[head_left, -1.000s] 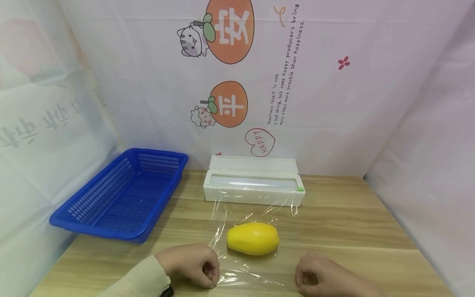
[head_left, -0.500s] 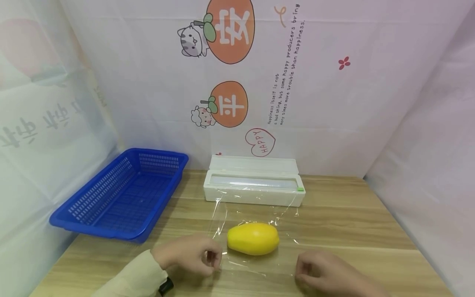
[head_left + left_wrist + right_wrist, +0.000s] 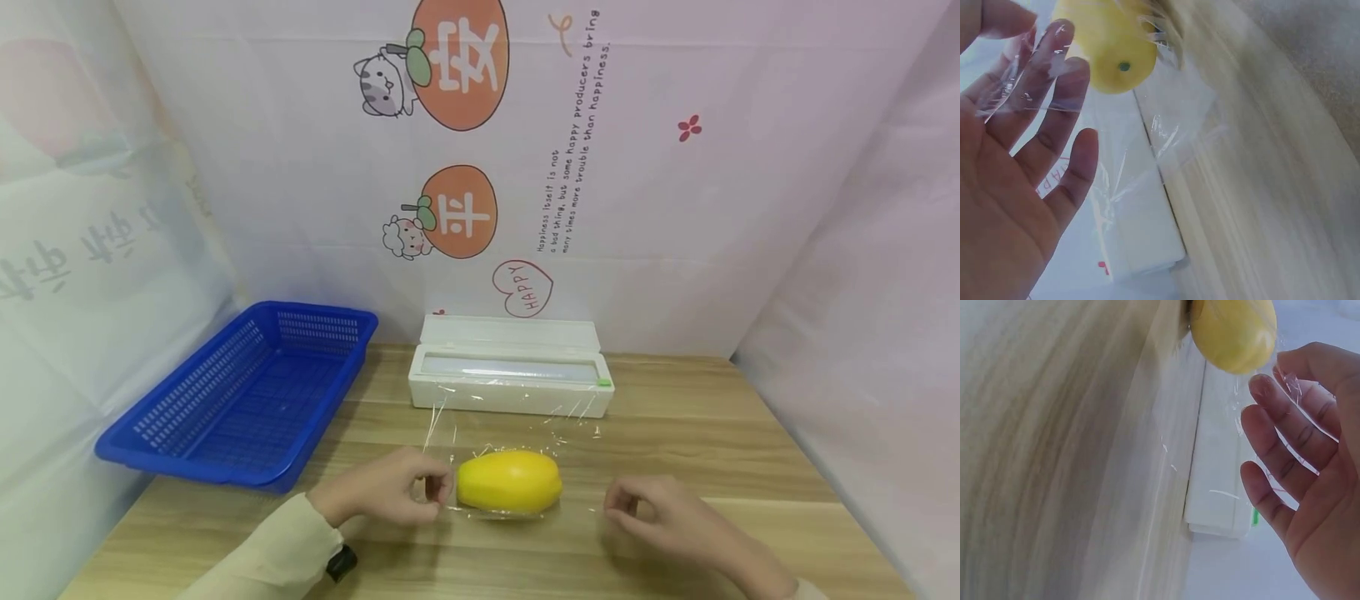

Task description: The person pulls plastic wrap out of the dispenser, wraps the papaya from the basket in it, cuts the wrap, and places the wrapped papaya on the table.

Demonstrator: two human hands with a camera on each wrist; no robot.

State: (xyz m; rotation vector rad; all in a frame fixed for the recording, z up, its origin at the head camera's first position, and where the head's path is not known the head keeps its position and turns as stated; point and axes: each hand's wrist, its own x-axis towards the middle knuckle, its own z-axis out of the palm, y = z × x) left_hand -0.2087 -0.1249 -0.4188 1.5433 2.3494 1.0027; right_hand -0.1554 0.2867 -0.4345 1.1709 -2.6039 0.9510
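Low in the frame, the left hand (image 3: 393, 487) and right hand (image 3: 678, 518) pinch clear film (image 3: 1163, 131), yellow fruit (image 3: 510, 482) lying between them.

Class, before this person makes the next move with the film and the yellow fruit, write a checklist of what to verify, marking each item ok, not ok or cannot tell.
1. Left hand has a grip on the clear film: ok, it pinches the film.
2. Right hand has a grip too: ok, it also pinches the film.
3. Yellow fruit sits between the hands: ok.
4. Film is cut free of the white box: cannot tell; it is too transparent there.
5. Lid of the box is closed: not ok, it stands open.
6. Blue basket is clear of both hands: ok, it stands apart from them.
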